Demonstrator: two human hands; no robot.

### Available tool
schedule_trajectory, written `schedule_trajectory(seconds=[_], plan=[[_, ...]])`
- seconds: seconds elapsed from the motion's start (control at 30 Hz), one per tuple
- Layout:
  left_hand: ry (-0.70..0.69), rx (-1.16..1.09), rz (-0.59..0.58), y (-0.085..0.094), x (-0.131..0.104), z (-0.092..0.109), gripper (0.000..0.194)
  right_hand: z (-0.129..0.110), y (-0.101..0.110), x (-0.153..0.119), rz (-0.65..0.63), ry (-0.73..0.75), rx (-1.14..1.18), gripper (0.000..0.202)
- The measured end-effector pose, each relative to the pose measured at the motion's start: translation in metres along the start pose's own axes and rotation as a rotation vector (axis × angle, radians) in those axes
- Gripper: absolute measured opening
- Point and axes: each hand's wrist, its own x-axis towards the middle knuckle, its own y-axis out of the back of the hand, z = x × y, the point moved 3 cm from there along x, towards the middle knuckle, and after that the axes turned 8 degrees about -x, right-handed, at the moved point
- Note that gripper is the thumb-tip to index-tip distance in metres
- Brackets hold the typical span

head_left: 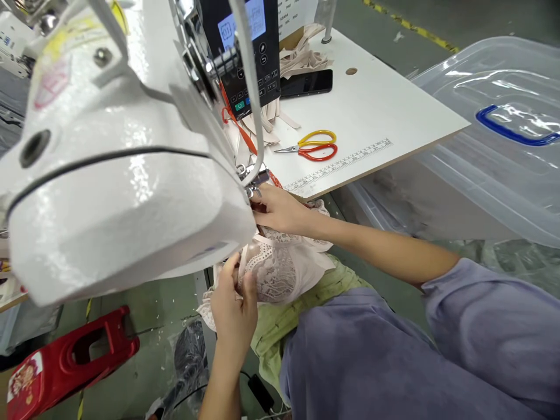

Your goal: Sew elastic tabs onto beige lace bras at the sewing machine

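Observation:
A pale pink lace bra (275, 271) hangs below the head of a white sewing machine (131, 204), partly over a green cloth (284, 326) on my lap. My left hand (236, 300) grips the bra near its strap, thumb and fingers closing on the fabric edge. Close to the needle area, my right hand (280, 210) presses on the bra's upper part, its fingertips partly hidden behind the machine. The needle itself is out of sight behind the machine head.
Scissors (308, 146) with yellow and red handles lie on the white table (367, 111) near a printed ruler (341, 166). Behind them are a phone (306, 83), fabric strips (301, 55) and a control panel (245, 58). A clear plastic bin (494, 140) stands right; a red stool (74, 361) lower left.

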Motion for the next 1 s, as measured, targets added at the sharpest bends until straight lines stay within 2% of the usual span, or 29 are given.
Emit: schedule_trajectory(seconds=[0.07, 0.1, 0.17, 0.2, 0.27, 0.33, 0.4, 0.63, 1.0], plan=[[0.001, 0.034, 0.051, -0.002, -0.001, -0.002, 0.04, -0.002, 0.001, -0.002, 0.007, 0.004, 0.004, 0.003], [-0.039, 0.075, 0.117, -0.003, -0.001, 0.001, 0.04, -0.003, 0.001, -0.002, 0.006, 0.004, 0.004, 0.003], [-0.195, 0.174, 0.272, -0.008, -0.001, 0.014, 0.038, -0.005, 0.001, -0.004, -0.002, -0.008, 0.002, 0.004], [-0.276, 0.221, 0.314, -0.013, -0.002, 0.022, 0.038, -0.006, 0.001, -0.004, -0.002, -0.016, 0.003, 0.005], [-0.369, 0.281, 0.282, -0.025, -0.001, 0.037, 0.043, -0.008, 0.001, -0.005, 0.004, -0.026, 0.015, 0.007], [-0.349, 0.319, 0.19, -0.035, -0.001, 0.045, 0.051, -0.009, 0.0, -0.005, 0.009, -0.032, 0.023, 0.008], [-0.3, 0.345, 0.162, -0.039, -0.001, 0.048, 0.054, -0.009, -0.001, -0.004, 0.008, -0.039, 0.007, 0.007], [-0.295, 0.357, 0.119, -0.036, -0.001, 0.042, 0.05, -0.007, -0.004, -0.001, 0.024, -0.046, -0.041, 0.005], [-0.289, 0.361, 0.121, -0.038, 0.007, 0.04, 0.052, -0.005, -0.005, 0.002, 0.046, -0.08, -0.001, 0.009]])
